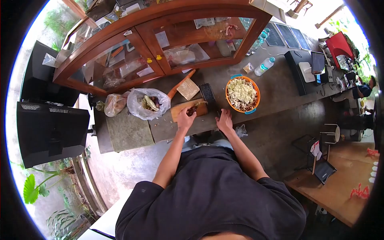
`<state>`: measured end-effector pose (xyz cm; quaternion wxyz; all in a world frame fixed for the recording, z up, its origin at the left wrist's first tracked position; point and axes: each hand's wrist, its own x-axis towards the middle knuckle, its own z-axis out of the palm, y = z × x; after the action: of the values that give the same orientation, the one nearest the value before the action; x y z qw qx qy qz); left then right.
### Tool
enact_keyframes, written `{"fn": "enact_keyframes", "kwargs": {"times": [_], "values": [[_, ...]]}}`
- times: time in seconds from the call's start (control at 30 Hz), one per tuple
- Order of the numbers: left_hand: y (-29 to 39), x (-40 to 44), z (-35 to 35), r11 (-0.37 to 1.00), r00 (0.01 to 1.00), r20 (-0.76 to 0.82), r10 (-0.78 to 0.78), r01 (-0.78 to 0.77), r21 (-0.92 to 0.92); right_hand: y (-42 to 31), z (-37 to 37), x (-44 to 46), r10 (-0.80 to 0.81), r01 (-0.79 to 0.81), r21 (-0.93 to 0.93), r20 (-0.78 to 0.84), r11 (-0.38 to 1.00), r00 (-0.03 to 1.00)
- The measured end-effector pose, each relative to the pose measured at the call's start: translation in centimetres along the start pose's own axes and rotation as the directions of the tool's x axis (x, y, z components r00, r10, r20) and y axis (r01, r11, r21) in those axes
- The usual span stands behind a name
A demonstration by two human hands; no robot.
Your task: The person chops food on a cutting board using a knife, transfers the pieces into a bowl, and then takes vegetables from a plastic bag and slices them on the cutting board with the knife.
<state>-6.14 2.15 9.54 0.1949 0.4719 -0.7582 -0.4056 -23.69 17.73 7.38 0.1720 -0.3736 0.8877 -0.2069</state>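
My left hand (186,119) is closed on a small dark-brown piece of food (192,111) with a pale greenish end, over a wooden cutting board (176,111). The kind of food is too small to tell. To its right, at the table's front edge, my right hand (225,121) has curled fingers around something dark and thin, mostly hidden. Behind the board lie a dark, rough-surfaced rectangular object (207,93) and a tan block (188,89). An orange basin (258,98) with blue handles, full of chopped pale and brown pieces, stands to the right.
Left of the board sits an open clear plastic bag (138,106) with scraps, beside a tied bag (115,105). A glass-doored wooden cabinet (150,40) borders the table's back. A water bottle (264,67) stands behind the basin. Another person (362,91) is at the far right.
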Motion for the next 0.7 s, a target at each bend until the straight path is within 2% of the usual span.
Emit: {"fn": "enact_keyframes", "kwargs": {"times": [0.03,0.1,0.2,0.27,0.3,0.37,0.4,0.43,0.5,0.53,0.6,0.63,0.7], "values": [[0.1,-0.2,0.1,1.000,1.000,-0.001,-0.004,0.004,0.003,0.5,0.4,0.0,-0.017,0.018,-0.014,0.031,1.000,0.999],[0.0,-0.6,0.1,0.973,0.978,-0.037,0.203,-0.197,0.123,1.6,1.6,0.3,-0.039,0.041,-0.024,0.071,0.999,0.997],[0.4,-0.6,-0.2,0.973,0.986,0.010,0.166,-0.166,0.159,2.5,2.3,1.3,-0.087,0.092,-0.075,0.057,0.993,0.995],[0.4,-0.3,-0.3,0.967,0.986,0.023,0.168,-0.169,0.193,2.3,1.9,1.7,-0.035,0.027,0.067,0.120,0.997,0.992],[0.3,-0.1,-0.4,0.958,0.984,0.040,0.173,-0.177,0.226,2.6,2.5,1.9,-0.044,0.036,0.069,0.127,0.997,0.991],[0.3,0.1,-0.7,0.962,0.988,0.049,0.144,-0.151,0.227,4.0,3.9,2.5,-0.091,0.083,0.192,0.034,0.978,0.995],[0.3,0.1,-0.7,0.965,0.990,0.068,0.124,-0.136,0.223,4.3,3.7,2.9,-0.099,0.089,0.194,0.039,0.977,0.994],[0.2,0.1,-0.7,0.966,0.991,0.063,0.119,-0.130,0.225,4.3,3.1,3.3,0.029,-0.101,0.320,0.223,0.942,0.974],[-0.2,0.0,-0.5,0.965,0.987,0.047,0.153,-0.159,0.207,-0.2,-3.4,1.8,0.182,-0.440,0.454,0.506,0.774,0.843],[-0.6,0.0,-0.3,0.966,0.987,0.050,0.151,-0.158,0.207,-0.1,-3.3,1.2,0.184,-0.443,0.454,0.508,0.773,0.841],[-1.4,0.2,0.3,0.960,0.981,0.038,0.192,-0.196,0.200,-0.1,-3.6,0.0,0.026,-0.115,0.491,0.184,0.863,0.983],[-1.9,0.3,0.6,0.961,0.981,0.041,0.191,-0.195,0.198,-0.3,-4.1,-0.6,0.030,-0.118,0.489,0.185,0.864,0.982],[-2.7,0.4,1.1,0.955,0.974,0.017,0.224,-0.223,0.198,-0.9,-5.6,-1.9,-0.136,0.130,0.382,-0.012,0.915,0.991]]}}
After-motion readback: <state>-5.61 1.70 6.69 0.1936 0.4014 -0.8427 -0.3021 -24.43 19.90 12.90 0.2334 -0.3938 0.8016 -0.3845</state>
